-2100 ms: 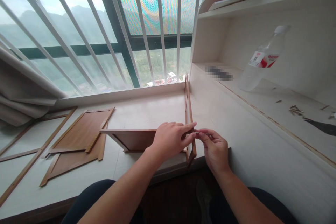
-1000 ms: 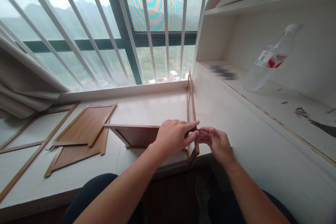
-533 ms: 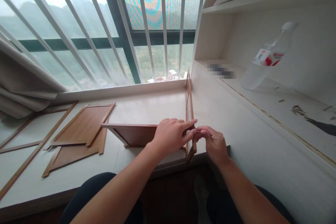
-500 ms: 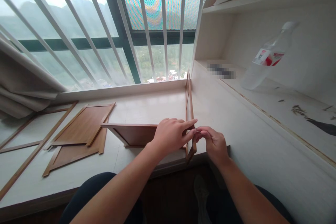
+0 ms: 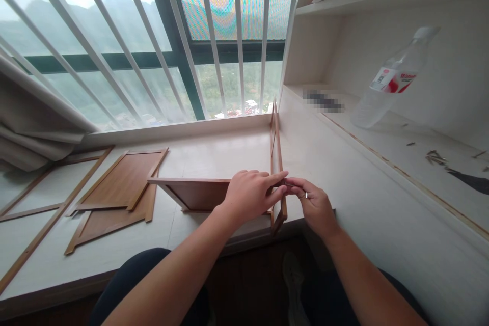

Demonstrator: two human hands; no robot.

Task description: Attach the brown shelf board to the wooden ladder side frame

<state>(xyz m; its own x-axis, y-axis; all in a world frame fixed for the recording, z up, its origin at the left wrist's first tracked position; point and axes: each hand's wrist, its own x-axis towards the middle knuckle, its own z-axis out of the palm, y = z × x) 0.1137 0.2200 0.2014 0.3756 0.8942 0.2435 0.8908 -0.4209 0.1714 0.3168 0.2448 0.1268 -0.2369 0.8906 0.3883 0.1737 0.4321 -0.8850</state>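
Observation:
My left hand (image 5: 248, 193) is closed at the corner where a brown wooden panel (image 5: 198, 196) meets an upright wooden frame (image 5: 278, 147). Its palm lies over the panel's top edge, and the thumb and forefinger grip the frame's near part. On the frame's right side, my right hand (image 5: 315, 206), with a ring on one finger, pinches a small thin piece that looks like a screw. Its tip is against the frame, close to my left fingertips. The panel stands on edge, roughly square to the frame.
Flat wooden panels (image 5: 122, 181) overlap at the left, beside a long open wooden frame (image 5: 57, 209). On the right shelf stand a plastic bottle (image 5: 393, 79) and several loose screws (image 5: 435, 157), near a black object (image 5: 468, 182). White railings (image 5: 239, 46) line the window.
My right hand has turned and its fingers have shifted slightly upward at the frame, bringing the ring into view. My left hand keeps its hold, with the panel and frame in place.

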